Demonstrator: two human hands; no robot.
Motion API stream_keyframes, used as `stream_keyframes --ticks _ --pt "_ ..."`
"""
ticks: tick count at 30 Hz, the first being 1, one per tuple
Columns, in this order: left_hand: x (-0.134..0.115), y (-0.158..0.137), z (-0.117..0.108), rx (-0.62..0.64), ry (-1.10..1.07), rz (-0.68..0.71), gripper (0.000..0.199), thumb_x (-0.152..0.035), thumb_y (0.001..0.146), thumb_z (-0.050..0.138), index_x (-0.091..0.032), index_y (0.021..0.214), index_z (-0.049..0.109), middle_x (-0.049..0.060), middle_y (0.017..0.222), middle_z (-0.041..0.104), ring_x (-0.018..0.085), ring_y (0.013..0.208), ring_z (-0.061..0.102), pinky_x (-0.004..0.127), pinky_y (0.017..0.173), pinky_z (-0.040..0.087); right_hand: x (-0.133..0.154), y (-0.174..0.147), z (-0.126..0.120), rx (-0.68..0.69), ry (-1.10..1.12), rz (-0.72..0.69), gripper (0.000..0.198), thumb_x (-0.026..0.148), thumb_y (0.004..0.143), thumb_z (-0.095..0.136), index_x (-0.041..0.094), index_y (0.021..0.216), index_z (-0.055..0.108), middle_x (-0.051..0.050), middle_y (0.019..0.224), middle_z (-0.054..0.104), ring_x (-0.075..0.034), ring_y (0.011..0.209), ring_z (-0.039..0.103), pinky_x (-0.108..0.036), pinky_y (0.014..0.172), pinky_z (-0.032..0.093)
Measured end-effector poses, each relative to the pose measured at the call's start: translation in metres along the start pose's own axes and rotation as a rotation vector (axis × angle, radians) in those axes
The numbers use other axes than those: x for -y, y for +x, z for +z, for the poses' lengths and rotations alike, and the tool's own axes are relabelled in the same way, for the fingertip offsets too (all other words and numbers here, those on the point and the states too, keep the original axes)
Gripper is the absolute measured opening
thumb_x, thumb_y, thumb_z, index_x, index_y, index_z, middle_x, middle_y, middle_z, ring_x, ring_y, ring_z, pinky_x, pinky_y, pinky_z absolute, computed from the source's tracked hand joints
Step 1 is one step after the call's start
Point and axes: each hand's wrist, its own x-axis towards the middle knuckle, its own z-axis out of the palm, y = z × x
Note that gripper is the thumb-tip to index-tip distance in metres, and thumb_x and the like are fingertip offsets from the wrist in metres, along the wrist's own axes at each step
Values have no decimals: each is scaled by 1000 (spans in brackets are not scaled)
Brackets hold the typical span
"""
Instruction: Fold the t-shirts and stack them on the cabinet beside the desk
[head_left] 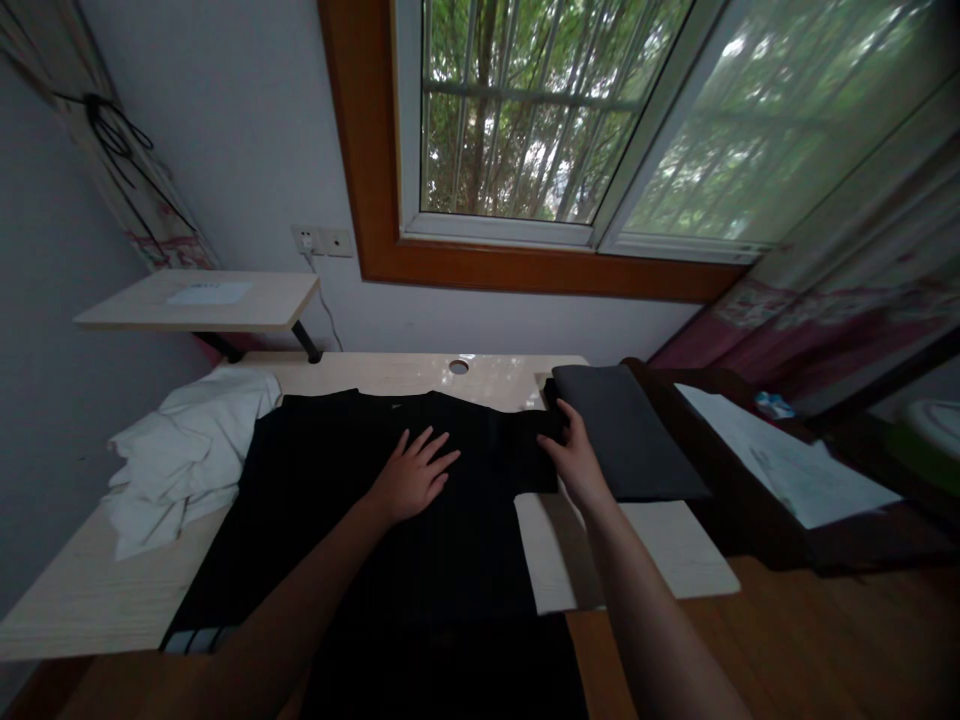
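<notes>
A black T-shirt (457, 560) lies spread out on the light wooden desk (367, 375), its neckline toward the wall and its lower end at the front edge. My left hand (412, 478) rests flat on the shirt's upper middle, fingers spread. At the end of the right sleeve (525, 450) is my right hand (576, 458), with thumb and forefinger apart and touching the cloth. Its other fingers are partly hidden. Just right of that hand lies a flat dark grey folded item (630, 430).
Crumpled white cloth (195, 440) sits at the desk's left. Behind it stands a small raised shelf (202, 300) with a paper on top. A dark brown piece of furniture (750, 520) bearing a white sheet (780, 450) adjoins the right side. The window wall rises behind the desk.
</notes>
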Motion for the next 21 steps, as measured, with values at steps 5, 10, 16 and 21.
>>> stream_keyframes --ticks 5,10,16,21 --pt "-23 8 2 -2 -46 122 44 -38 103 41 -33 146 51 4 155 50 27 151 31 59 123 17 27 -4 14 4 -244 -152 72 33 85 62 23 152 38 -12 140 57 -28 118 61 -46 105 47" --pt "-39 22 13 -25 -54 149 44 -41 102 44 -29 144 53 5 154 50 26 150 32 56 124 17 58 -15 32 189 -234 -183 66 29 89 60 23 151 40 -10 122 66 -23 100 66 -39 91 53" --pt "-16 25 12 -9 -103 18 48 -38 91 62 -28 139 59 10 148 56 29 148 36 62 125 8 74 -24 39 739 186 -16 59 43 95 58 30 149 38 -9 123 66 -15 75 70 -26 59 53" --pt "16 13 0 -102 -175 -116 46 -31 88 65 -25 134 63 10 144 58 30 140 45 57 121 27 41 -18 25 557 43 -77 37 45 96 56 22 125 61 -7 103 70 -15 76 65 -29 70 52"
